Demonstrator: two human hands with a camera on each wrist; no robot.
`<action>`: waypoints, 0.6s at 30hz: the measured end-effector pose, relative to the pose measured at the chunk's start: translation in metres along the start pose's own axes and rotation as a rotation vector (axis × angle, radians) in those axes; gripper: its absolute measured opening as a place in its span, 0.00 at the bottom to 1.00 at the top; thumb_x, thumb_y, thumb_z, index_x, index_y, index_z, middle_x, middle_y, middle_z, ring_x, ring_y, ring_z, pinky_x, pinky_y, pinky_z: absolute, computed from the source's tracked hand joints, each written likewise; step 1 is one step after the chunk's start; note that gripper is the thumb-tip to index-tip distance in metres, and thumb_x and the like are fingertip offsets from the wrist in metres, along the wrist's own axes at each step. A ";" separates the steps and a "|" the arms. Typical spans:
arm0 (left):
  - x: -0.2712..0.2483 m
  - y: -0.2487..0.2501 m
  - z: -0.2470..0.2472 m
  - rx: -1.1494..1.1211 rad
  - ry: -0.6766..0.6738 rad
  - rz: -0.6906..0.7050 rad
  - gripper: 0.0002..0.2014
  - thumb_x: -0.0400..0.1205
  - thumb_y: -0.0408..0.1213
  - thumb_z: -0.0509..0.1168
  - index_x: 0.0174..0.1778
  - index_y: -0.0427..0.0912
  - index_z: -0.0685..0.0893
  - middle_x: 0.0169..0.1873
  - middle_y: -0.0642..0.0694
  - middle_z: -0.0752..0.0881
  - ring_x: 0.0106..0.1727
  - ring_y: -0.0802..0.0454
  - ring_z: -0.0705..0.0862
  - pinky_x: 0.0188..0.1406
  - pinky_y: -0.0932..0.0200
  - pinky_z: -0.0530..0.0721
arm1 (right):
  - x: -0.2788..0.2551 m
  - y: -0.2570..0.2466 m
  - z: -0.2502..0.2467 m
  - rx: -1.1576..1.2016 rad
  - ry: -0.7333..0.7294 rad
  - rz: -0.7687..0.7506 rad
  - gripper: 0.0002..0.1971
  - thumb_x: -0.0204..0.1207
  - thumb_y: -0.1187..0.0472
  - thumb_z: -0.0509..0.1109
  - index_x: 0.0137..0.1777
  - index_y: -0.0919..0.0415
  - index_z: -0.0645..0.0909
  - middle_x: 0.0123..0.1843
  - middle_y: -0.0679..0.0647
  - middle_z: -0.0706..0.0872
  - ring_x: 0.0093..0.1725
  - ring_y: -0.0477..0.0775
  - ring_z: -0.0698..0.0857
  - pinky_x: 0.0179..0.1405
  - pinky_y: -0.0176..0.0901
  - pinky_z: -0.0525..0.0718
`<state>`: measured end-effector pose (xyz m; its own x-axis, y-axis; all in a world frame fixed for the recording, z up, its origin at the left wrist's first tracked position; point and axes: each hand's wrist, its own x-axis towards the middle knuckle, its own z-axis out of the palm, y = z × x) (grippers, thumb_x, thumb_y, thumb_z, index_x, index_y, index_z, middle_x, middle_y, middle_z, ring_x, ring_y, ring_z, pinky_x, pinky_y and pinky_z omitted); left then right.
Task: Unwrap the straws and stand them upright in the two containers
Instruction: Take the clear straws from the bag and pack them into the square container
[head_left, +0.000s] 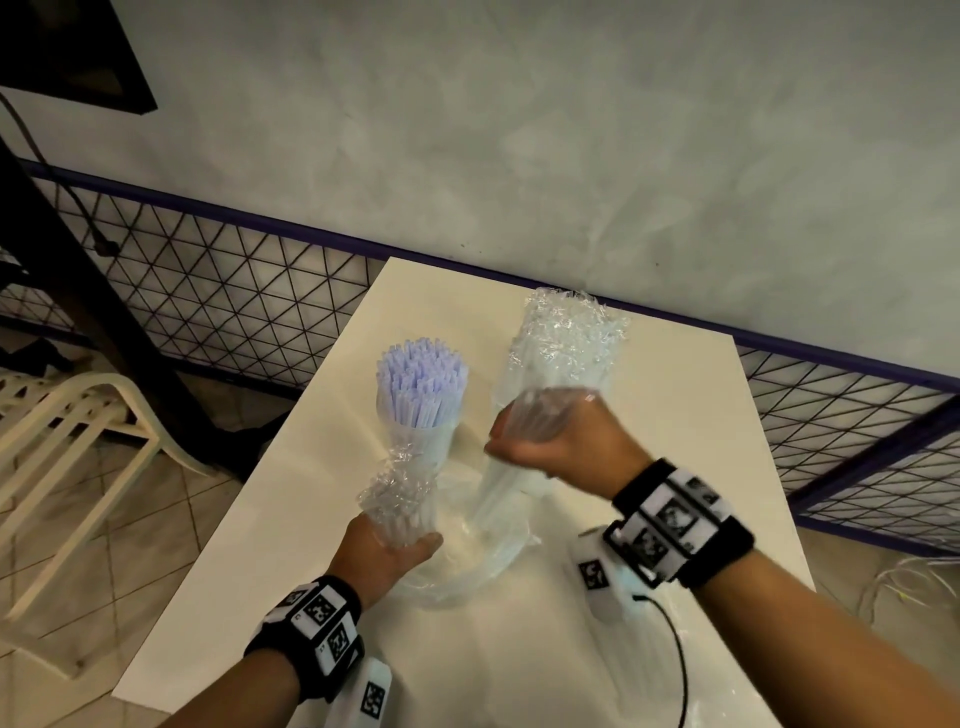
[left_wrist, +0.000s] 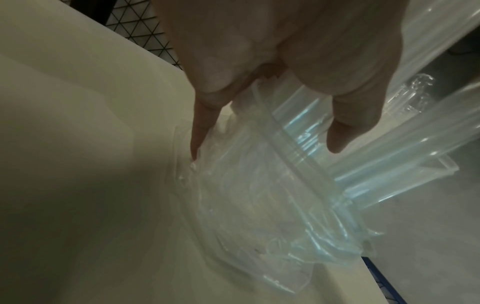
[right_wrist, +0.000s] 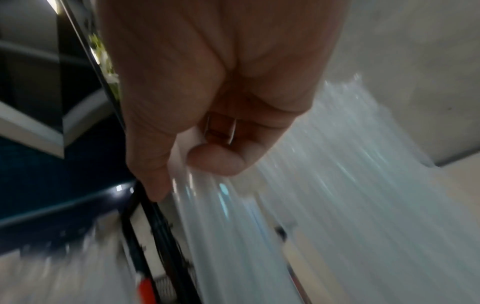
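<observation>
Behind both hands runs a grey plaster wall (head_left: 571, 130) with a black wire-mesh fence (head_left: 223, 296) at its foot; a pale slatted chair (head_left: 67, 447) stands well off to the left of the left hand. The cream tabletop (head_left: 322, 519) lies under both hands, with clear film (head_left: 467, 561) slumped on it between the wrists.

The wrapped bundle (head_left: 566, 353) rises above the right hand (head_left: 561, 441), whose fingers are curled round its middle; its crinkled wrap is closed over the top.

The open bundle of straws (head_left: 421, 384) stands above the left hand (head_left: 384, 556), which grips its lower end with wrap bunched just above the fingers; the straw tips are bare.

So unwrapping looks partway: one bundle half stripped, the other not yet. I cannot make out either container, and no straws stand in one.
</observation>
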<state>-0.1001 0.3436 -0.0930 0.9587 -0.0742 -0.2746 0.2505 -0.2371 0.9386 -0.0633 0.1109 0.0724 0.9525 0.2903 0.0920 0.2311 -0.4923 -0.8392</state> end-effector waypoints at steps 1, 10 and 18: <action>0.001 -0.001 0.000 0.007 -0.004 -0.002 0.30 0.55 0.55 0.81 0.49 0.44 0.86 0.41 0.35 0.89 0.42 0.41 0.89 0.51 0.42 0.88 | 0.003 -0.014 -0.015 0.030 0.049 -0.017 0.04 0.70 0.62 0.83 0.41 0.60 0.91 0.38 0.53 0.92 0.31 0.47 0.89 0.27 0.34 0.83; 0.002 -0.002 0.001 -0.010 -0.016 -0.018 0.29 0.54 0.56 0.79 0.49 0.49 0.87 0.42 0.48 0.91 0.47 0.50 0.90 0.55 0.44 0.87 | 0.033 -0.059 -0.108 -0.023 0.275 -0.108 0.07 0.73 0.63 0.81 0.48 0.65 0.90 0.33 0.42 0.90 0.28 0.35 0.85 0.27 0.22 0.76; 0.002 -0.002 0.001 -0.035 -0.016 -0.004 0.29 0.53 0.55 0.79 0.49 0.49 0.87 0.42 0.50 0.91 0.46 0.53 0.90 0.55 0.46 0.87 | 0.056 -0.001 -0.074 -0.218 0.172 0.135 0.11 0.69 0.50 0.83 0.47 0.54 0.90 0.42 0.45 0.93 0.39 0.39 0.90 0.36 0.32 0.83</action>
<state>-0.0984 0.3427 -0.0953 0.9554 -0.0891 -0.2816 0.2592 -0.2035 0.9441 0.0046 0.0668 0.1186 0.9928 0.0761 0.0926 0.1195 -0.6866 -0.7171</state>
